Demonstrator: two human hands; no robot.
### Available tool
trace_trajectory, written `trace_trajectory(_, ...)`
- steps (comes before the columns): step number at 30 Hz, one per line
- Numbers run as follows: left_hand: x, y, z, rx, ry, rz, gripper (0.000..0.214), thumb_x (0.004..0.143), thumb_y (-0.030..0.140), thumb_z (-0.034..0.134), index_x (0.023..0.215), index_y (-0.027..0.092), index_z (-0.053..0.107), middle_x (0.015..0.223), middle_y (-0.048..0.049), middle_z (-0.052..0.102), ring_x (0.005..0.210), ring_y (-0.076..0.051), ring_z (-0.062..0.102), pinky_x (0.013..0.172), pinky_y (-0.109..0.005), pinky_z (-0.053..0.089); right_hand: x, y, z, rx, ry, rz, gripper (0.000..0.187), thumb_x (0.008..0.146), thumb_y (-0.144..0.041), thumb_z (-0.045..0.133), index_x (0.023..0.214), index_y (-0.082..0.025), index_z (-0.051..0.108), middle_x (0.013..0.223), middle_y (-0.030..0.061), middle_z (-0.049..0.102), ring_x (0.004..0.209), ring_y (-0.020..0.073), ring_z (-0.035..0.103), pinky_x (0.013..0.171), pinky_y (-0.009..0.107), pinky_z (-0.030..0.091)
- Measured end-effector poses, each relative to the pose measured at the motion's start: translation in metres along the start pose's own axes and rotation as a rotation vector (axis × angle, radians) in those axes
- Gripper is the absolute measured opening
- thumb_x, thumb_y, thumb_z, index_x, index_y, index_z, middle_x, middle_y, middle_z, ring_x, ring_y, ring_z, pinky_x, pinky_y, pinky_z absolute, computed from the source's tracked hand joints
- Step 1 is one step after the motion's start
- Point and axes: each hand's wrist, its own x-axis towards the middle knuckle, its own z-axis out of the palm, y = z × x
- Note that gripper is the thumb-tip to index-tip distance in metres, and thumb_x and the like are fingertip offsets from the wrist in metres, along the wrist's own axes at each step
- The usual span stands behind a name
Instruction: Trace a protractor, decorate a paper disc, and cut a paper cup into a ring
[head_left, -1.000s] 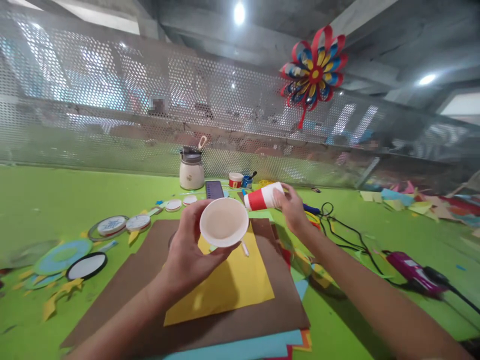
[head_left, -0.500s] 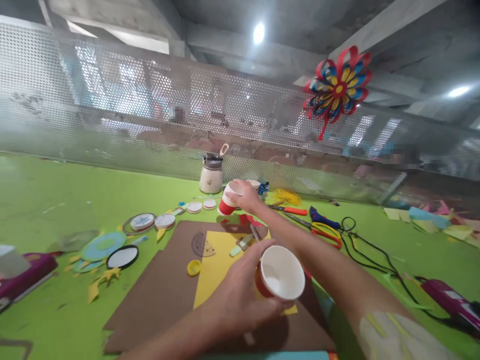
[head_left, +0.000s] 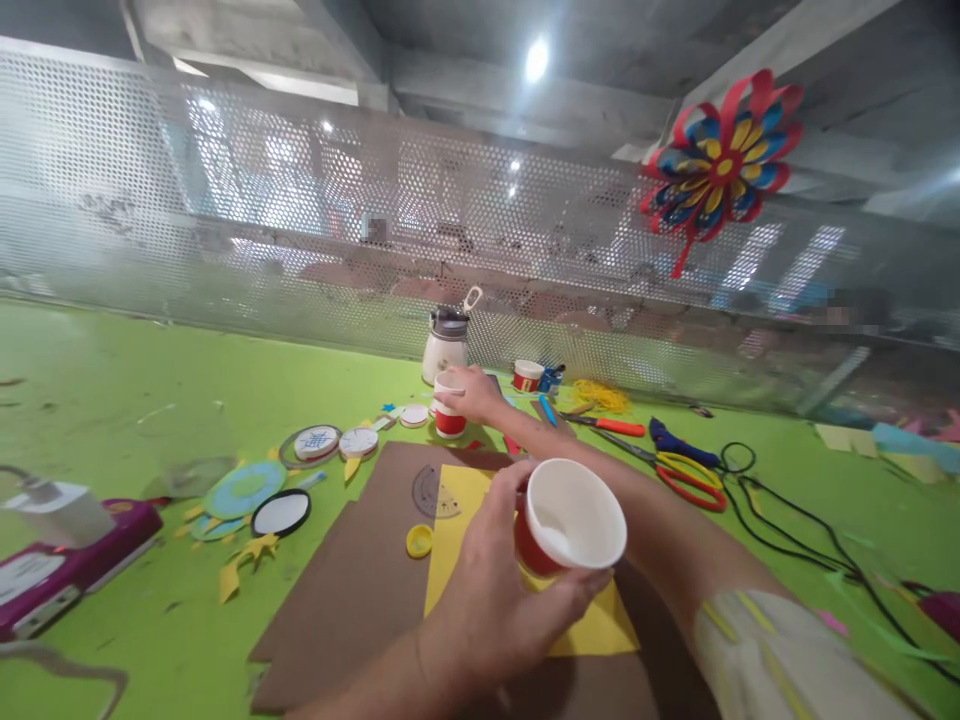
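Surface (head_left: 210,380): green, most of lower frame.
Brown card (head_left: 337,590): btm ctr, on surface.
Yellow sheet (head_left: 448,545): on card, lower ctr, partly hidden by you.
Your L hand (head_left: 506,590): gripping near cup (head_left: 577,515), lower ctr-R, mouth tilted twd you.
Your R hand (head_left: 476,392): wrapped round far cup (head_left: 450,422), mid-frame, upright; can't tell if base touches surface.
Yellow cap (head_left: 420,541): on card, L of sheet.

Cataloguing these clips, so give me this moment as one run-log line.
left hand: holding near paper cup, tilted | right hand: holding far paper cup, upright | yellow sheet: lying on brown board
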Motion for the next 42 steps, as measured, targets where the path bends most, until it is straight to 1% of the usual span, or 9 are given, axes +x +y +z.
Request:
trace_trajectory(16, -0.002, 0.000, 0.006, -0.008, -0.176, -0.171, 0.061, 0.078, 0.034, 0.075, 0.131, 0.025, 0.044, 0.132, -0.0089, 0.062, 0.117, -0.028, 0.060, 0.098, -0.042, 0.049, -0.003, 0.020, -0.012, 0.009, -0.021, 0.001, 0.039, 0.097, -0.035, 0.064, 0.131, -0.018, 0.058, 0.133, 0.0109, 0.060, 0.115, 0.0273, 0.063, 0.095, 0.050, 0.054)
trace_trajectory(21, 0.002, -0.008, 0.007, -0.045, -0.160, -0.222, 0.055, 0.079, 0.037, 0.074, 0.126, 0.023, 0.049, 0.123, -0.0097, 0.065, 0.111, -0.028, 0.062, 0.096, -0.043, 0.048, -0.020, 0.035, -0.039, 0.053, 0.049, -0.053, 0.041, 0.096, -0.035, 0.065, 0.133, -0.018, 0.057, 0.136, 0.0113, 0.058, 0.115, 0.0271, 0.063, 0.095, 0.049, 0.054)
trace_trajectory(26, 0.009, -0.015, 0.006, -0.201, -0.114, -0.340, 0.058, 0.079, 0.051, 0.074, 0.124, 0.019, 0.057, 0.115, -0.0113, 0.069, 0.107, -0.030, 0.064, 0.093, -0.043, 0.049, -0.076, 0.069, -0.093, 0.052, 0.128, 0.025, 0.027, 0.097, -0.033, 0.065, 0.118, -0.016, 0.064, 0.120, 0.0084, 0.066, 0.099, 0.0213, 0.067, 0.086, 0.042, 0.057)
trace_trajectory(31, 0.028, -0.024, -0.003, -0.430, 0.048, -0.399, 0.059, 0.084, 0.063, 0.064, 0.125, 0.021, 0.060, 0.119, -0.0084, 0.072, 0.108, -0.029, 0.067, 0.089, -0.038, 0.053, -0.165, 0.096, -0.140, 0.060, 0.117, 0.140, 0.021, 0.098, -0.034, 0.063, 0.095, -0.014, 0.068, 0.090, 0.0018, 0.070, 0.079, 0.0159, 0.068, 0.076, 0.035, 0.057)
trace_trajectory(32, 0.033, -0.026, -0.006, -0.535, 0.154, -0.405, 0.059, 0.079, 0.058, 0.072, 0.123, 0.020, 0.062, 0.116, -0.0081, 0.073, 0.104, -0.028, 0.068, 0.086, -0.037, 0.054, -0.182, 0.097, -0.144, 0.068, 0.111, 0.155, 0.023, 0.098, -0.036, 0.062, 0.090, -0.014, 0.068, 0.082, 0.0001, 0.069, 0.073, 0.0148, 0.067, 0.073, 0.033, 0.056)
trace_trajectory(33, 0.038, -0.027, -0.010, -0.615, 0.258, -0.386, 0.058, 0.076, 0.055, 0.076, 0.120, 0.019, 0.064, 0.111, -0.0071, 0.075, 0.102, -0.028, 0.069, 0.083, -0.035, 0.055, -0.197, 0.096, -0.147, 0.078, 0.106, 0.165, 0.025, 0.098, -0.036, 0.062, 0.087, -0.014, 0.067, 0.077, -0.0011, 0.068, 0.069, 0.0141, 0.065, 0.070, 0.032, 0.055)
trace_trajectory(36, 0.050, -0.027, -0.020, -0.640, 0.343, -0.346, 0.045, 0.080, 0.049, 0.075, 0.115, 0.023, 0.066, 0.105, 0.0008, 0.076, 0.103, -0.022, 0.069, 0.081, -0.028, 0.056, -0.229, 0.088, -0.144, 0.104, 0.108, 0.182, 0.025, 0.098, -0.033, 0.059, 0.082, -0.016, 0.068, 0.071, -0.0008, 0.068, 0.065, 0.0141, 0.064, 0.066, 0.029, 0.052)
trace_trajectory(39, 0.052, -0.025, -0.024, -0.626, 0.328, -0.362, 0.040, 0.080, 0.044, 0.076, 0.113, 0.022, 0.067, 0.099, 0.0040, 0.076, 0.096, -0.018, 0.070, 0.075, -0.023, 0.056, -0.246, 0.080, -0.132, 0.108, 0.114, 0.193, 0.023, 0.097, -0.033, 0.060, 0.082, -0.017, 0.068, 0.076, 0.0003, 0.070, 0.071, 0.0151, 0.065, 0.069, 0.030, 0.052)
trace_trajectory(42, 0.046, -0.023, -0.020, -0.592, 0.247, -0.416, 0.048, 0.077, 0.044, 0.078, 0.115, 0.018, 0.067, 0.098, -0.0012, 0.077, 0.090, -0.019, 0.072, 0.071, -0.023, 0.056, -0.255, 0.083, -0.125, 0.090, 0.130, 0.242, 0.024, 0.098, -0.035, 0.061, 0.085, -0.016, 0.067, 0.083, 0.0005, 0.069, 0.075, 0.0146, 0.065, 0.075, 0.033, 0.055)
